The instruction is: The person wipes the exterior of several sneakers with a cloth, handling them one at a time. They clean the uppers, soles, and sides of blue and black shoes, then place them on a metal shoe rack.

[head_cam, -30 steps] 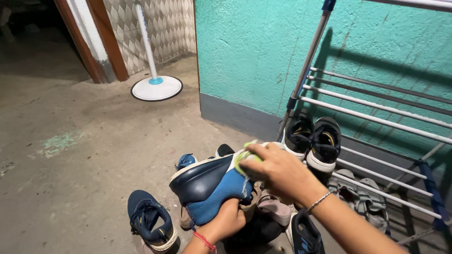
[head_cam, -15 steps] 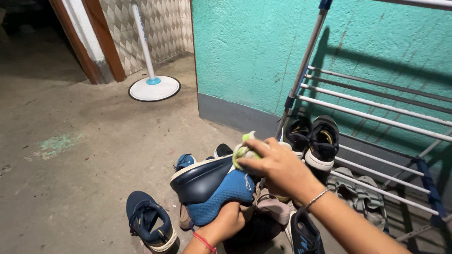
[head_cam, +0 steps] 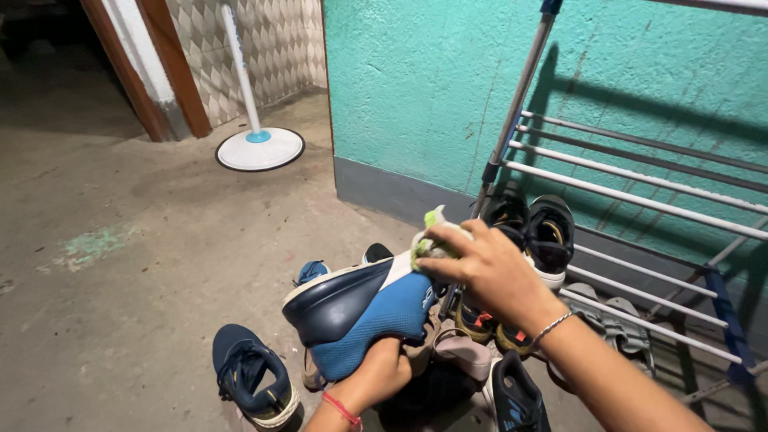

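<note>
A blue sneaker [head_cam: 364, 312] with a dark navy sole is held sideways in front of me, its sole facing left. My left hand [head_cam: 382, 370] grips it from underneath, a red band on that wrist. My right hand [head_cam: 488, 268], wearing a thin bracelet, presses a small yellow-green cloth [head_cam: 428, 240] against the heel end of the sneaker. Its matching navy sneaker [head_cam: 252, 376] lies on the floor at lower left.
A pile of shoes and sandals [head_cam: 464, 352] lies under the held sneaker. A metal shoe rack [head_cam: 640, 200] stands against the teal wall, with black sandals [head_cam: 532, 228] and grey sandals [head_cam: 620, 324] on it. A white round stand base [head_cam: 260, 148] sits by the doorway.
My right hand with the cloth has shifted slightly up along the sneaker's heel end; the sneaker stays held in about the same place.
</note>
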